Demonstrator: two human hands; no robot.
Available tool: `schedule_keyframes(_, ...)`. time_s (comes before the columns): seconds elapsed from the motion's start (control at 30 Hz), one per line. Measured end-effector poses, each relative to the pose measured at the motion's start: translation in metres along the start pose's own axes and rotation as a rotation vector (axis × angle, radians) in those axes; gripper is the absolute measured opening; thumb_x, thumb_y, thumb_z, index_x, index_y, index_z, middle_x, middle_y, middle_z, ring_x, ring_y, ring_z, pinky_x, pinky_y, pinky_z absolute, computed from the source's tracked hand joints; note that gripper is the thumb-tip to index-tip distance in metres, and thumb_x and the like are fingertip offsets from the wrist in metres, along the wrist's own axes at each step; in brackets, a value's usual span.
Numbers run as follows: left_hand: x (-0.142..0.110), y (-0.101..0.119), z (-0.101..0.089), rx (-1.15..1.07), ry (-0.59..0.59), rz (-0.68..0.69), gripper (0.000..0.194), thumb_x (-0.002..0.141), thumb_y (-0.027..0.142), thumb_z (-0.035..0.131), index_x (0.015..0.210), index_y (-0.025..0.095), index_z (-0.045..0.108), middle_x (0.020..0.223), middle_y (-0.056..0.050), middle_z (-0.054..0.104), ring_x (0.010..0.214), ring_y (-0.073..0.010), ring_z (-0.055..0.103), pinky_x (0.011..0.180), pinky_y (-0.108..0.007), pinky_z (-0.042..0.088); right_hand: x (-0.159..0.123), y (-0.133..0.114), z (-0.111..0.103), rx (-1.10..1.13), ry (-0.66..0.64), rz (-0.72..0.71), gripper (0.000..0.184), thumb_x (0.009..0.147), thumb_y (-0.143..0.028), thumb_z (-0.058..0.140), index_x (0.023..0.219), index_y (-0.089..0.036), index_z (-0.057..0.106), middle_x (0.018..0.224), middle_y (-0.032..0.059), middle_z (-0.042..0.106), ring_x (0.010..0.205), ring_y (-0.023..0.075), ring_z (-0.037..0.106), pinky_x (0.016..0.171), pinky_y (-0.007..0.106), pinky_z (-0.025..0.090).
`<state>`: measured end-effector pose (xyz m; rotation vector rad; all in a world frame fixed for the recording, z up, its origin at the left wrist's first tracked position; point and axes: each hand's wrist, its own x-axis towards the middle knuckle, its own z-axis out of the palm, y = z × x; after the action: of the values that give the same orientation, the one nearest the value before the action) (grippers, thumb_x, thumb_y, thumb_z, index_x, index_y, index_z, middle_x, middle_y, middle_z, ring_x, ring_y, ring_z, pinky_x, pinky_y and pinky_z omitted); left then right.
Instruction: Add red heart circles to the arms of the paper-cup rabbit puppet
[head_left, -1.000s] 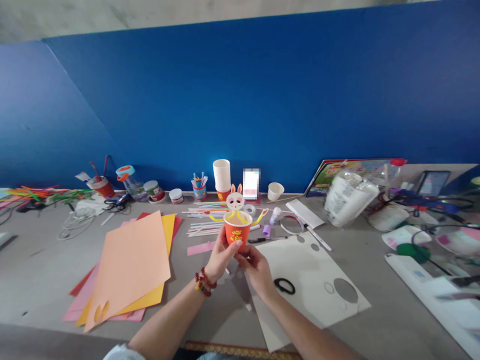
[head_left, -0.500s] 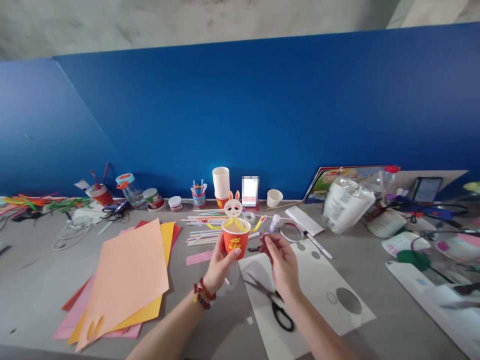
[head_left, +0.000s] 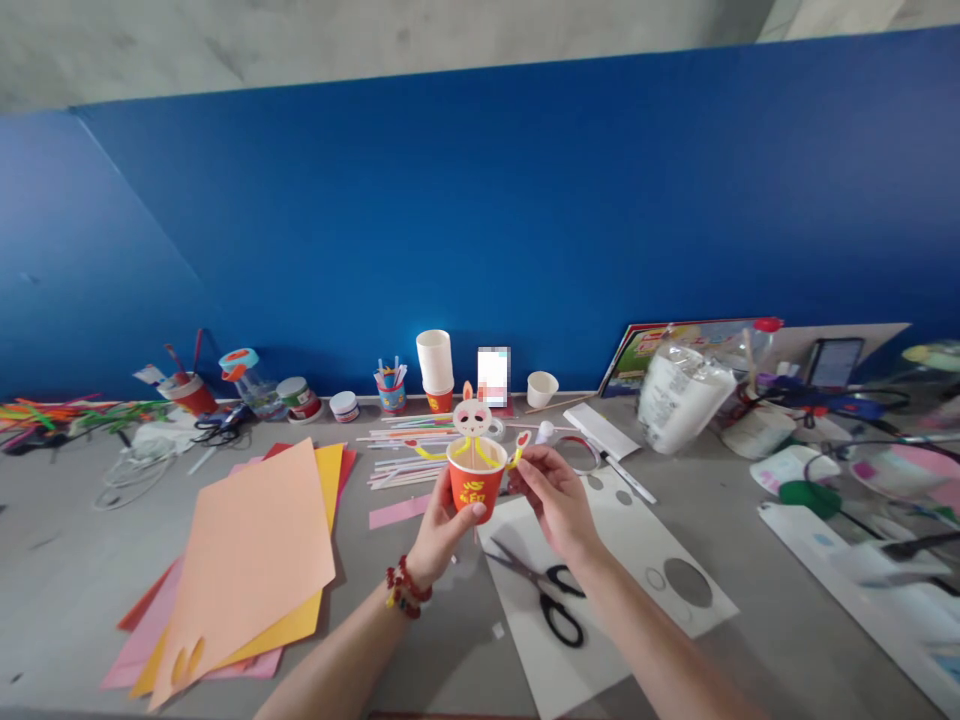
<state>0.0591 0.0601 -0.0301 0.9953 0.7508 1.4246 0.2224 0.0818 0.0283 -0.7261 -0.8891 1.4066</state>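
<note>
A red paper cup [head_left: 475, 490] with yellow lettering is held upright in my left hand [head_left: 444, 522], fingers wrapped round its side. From the cup rises a white rabbit head cutout [head_left: 472, 415] with pink ears and eye patches. Two bent yellow arms stick out over the rim, each ending in a pale paw with a red mark. My right hand [head_left: 551, 495] pinches the right-hand yellow arm [head_left: 514, 459] just below its paw. Black-handled scissors [head_left: 551, 598] lie below my right hand, blades partly apart, on a white sheet [head_left: 622, 570] with round holes.
Coloured paper sheets [head_left: 247, 560] are stacked at left. Behind the cup are scattered straws [head_left: 405, 470], stacked white cups [head_left: 434, 360], a small white cup [head_left: 542, 388] and a phone [head_left: 491, 375]. A plastic-wrapped white bundle [head_left: 679, 400] and assorted craft items stand at right.
My right hand has moved up and left to the rabbit's yellow arm. That arm is now bent closer to the cup. The view has shifted slightly; my left hand still holds the cup.
</note>
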Motion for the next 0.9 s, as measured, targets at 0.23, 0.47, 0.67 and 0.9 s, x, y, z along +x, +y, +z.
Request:
schedule_keyframes(0.23,-0.002,0.011,0.006,0.049,-0.054,0.010,0.079,0.073,0.037,0.082,0.143,0.024,0.048,0.140,-0.013,0.058,0.130,-0.0338,0.052,0.109,-0.044,0.043,0.003,-0.012,-0.005,-0.079,-0.098,-0.026,0.020,0.073,-0.033,0.085,0.078,-0.021,0.069,0.070,-0.0022,0.066,0.062,0.0108,0.060,0.060,0.022,0.052)
schedule_keyframes(0.47,-0.003,0.019,0.008,0.105,-0.062,0.020,0.080,0.071,0.038,0.084,0.141,0.022,0.050,0.139,-0.014,0.059,0.128,-0.0342,0.054,0.106,-0.043,0.046,0.006,-0.025,-0.007,-0.188,-0.199,0.002,0.021,0.076,-0.036,0.082,0.084,-0.021,0.069,0.073,-0.0020,0.065,0.061,0.0109,0.058,0.058,0.023,0.050)
schedule_keyframes(0.67,-0.001,0.022,0.007,0.113,-0.087,0.035,0.076,0.070,0.036,0.084,0.138,0.022,0.053,0.136,-0.013,0.061,0.126,-0.0343,0.055,0.107,-0.044,0.045,0.010,-0.037,-0.009,-0.304,-0.308,0.069,0.023,0.078,-0.039,0.078,0.084,-0.019,0.070,0.072,-0.0005,0.065,0.062,0.0131,0.059,0.058,0.026,0.049)
schedule_keyframes(0.9,0.001,0.012,-0.004,0.210,-0.104,0.059,0.066,0.072,0.032,0.083,0.131,0.021,0.056,0.130,-0.011,0.063,0.122,-0.0314,0.056,0.105,-0.042,0.045,0.009,-0.042,-0.012,-0.332,-0.331,0.118,0.021,0.079,-0.036,0.077,0.089,-0.019,0.069,0.069,-0.0011,0.064,0.058,0.0124,0.056,0.055,0.025,0.048)
